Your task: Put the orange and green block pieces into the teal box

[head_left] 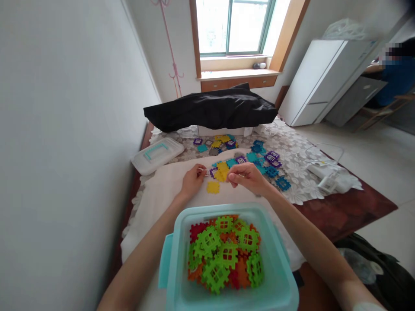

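Observation:
My left hand [193, 180] is closed, its fingertips pinching the edge of a small white interlocking building piece [206, 172]. Across from it, my right hand [247, 178] has its fingers drawn together beside a group of yellow building pieces [221, 172]. Whatever lies between those fingertips is too small to make out. A single yellow square piece [213, 187] rests on the white cloth [171, 181] between the hands. Purple and blue pieces are scattered just behind. Nearest me stands a teal tub [279, 276] holding green [228, 255], orange and red pieces.
A clear lid [158, 154] lies at the left by the wall. More blue pieces [283, 183] spread over the lace tablecloth at right, near a white power strip [327, 183]. A black cover [210, 110] drapes something at the back. Another person [398, 82] sits far right.

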`<state>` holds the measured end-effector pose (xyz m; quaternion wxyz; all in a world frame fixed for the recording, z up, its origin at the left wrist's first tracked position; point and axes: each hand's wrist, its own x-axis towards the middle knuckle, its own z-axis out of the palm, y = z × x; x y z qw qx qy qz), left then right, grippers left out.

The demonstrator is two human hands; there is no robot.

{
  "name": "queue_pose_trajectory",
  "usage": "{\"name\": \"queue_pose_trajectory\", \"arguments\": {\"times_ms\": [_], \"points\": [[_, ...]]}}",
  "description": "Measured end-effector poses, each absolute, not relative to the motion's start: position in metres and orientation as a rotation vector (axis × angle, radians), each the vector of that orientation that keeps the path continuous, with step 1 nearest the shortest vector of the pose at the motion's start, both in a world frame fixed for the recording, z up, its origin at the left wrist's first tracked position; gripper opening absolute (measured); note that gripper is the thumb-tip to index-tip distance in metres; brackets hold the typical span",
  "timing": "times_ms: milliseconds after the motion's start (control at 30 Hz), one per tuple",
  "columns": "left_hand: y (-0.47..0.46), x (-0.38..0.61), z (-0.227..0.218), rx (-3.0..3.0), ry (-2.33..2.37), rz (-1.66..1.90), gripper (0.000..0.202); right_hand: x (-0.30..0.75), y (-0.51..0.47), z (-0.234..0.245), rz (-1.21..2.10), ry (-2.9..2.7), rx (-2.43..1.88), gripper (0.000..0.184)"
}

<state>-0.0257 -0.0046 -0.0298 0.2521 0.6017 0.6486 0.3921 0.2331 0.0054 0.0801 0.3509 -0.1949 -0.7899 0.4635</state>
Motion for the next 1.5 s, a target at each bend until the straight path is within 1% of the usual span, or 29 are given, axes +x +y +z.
{"name": "queue_pose_trajectory", "arguments": {"times_ms": [100, 167, 233, 333, 400, 500, 567, 633, 700, 733, 800, 833, 933, 967, 1000, 1200, 1267, 1400, 1500], "points": [[-0.004, -0.026, -0.029, 1.674, 1.779, 1.036, 0.024, 0.238, -0.022, 0.11, 1.21, -2.245, -0.312, 0.031], [-0.003, -0.026, -0.031, 1.695, 1.78, 1.011, 0.026, 0.242, -0.041, 0.122, 1.176, -2.401, -0.256, 0.026], [-0.002, -0.026, -0.033, 1.721, 1.791, 0.992, 0.026, 0.246, -0.06, 0.126, 1.126, -2.565, -0.263, 0.022], [-0.001, -0.027, -0.036, 1.751, 1.805, 0.989, 0.025, 0.25, -0.082, 0.12, 1.07, -2.78, -0.311, 0.026], [-0.001, -0.027, -0.037, 1.757, 1.806, 0.99, 0.025, 0.253, -0.094, 0.113, 1.037, -2.897, -0.326, 0.038], [-0.002, -0.027, -0.037, 1.751, 1.797, 0.999, 0.025, 0.254, -0.106, 0.107, 0.953, -3.022, -0.419, 0.071], [-0.003, -0.026, -0.036, 1.742, 1.788, 1.003, 0.025, 0.254, -0.112, 0.106, 0.901, -3.059, -0.47, 0.088], [-0.003, -0.026, -0.035, 1.731, 1.784, 1.004, 0.025, 0.251, -0.117, 0.104, 0.891, -3.08, -0.436, 0.1], [-0.003, -0.025, -0.035, 1.726, 1.784, 1.003, 0.024, 0.248, -0.119, 0.101, 0.88, -3.101, -0.352, 0.103], [-0.003, -0.025, -0.035, 1.726, 1.785, 1.001, 0.024, 0.245, -0.12, 0.099, 0.861, -3.109, -0.316, 0.101], [-0.004, -0.025, -0.035, 1.73, 1.784, 1.002, 0.024, 0.241, -0.12, 0.095, 0.811, -3.113, -0.29, 0.089], [-0.004, -0.025, -0.035, 1.732, 1.781, 1.005, 0.024, 0.24, -0.12, 0.093, 0.789, -3.114, -0.296, 0.079], [-0.004, -0.025, -0.034, 1.739, 1.773, 1.006, 0.023, 0.237, -0.118, 0.093, 0.743, -3.113, -0.346, 0.038], [-0.004, -0.025, -0.033, 1.745, 1.773, 0.999, 0.023, 0.237, -0.117, 0.094, 0.729, -3.106, -0.36, 0.028], [-0.004, -0.025, -0.033, 1.751, 1.776, 0.989, 0.023, 0.237, -0.117, 0.095, 0.715, -3.091, -0.374, 0.023], [-0.005, -0.024, -0.029, 1.764, 1.784, 0.982, 0.024, 0.237, -0.118, 0.102, 0.524, -3.019, -0.47, 0.016], [-0.006, -0.024, -0.028, 1.759, 1.792, 0.983, 0.024, 0.234, -0.12, 0.103, 0.511, -3.018, -0.37, 0.016], [-0.007, -0.024, -0.028, 1.738, 1.789, 0.969, 0.023, 0.223, -0.124, 0.107, 0.602, -3.071, -0.008, 0.02], [-0.006, -0.024, -0.03, 1.723, 1.777, 0.985, 0.023, 0.217, -0.124, 0.105, 0.631, -3.12, 0.056, 0.027]]}}
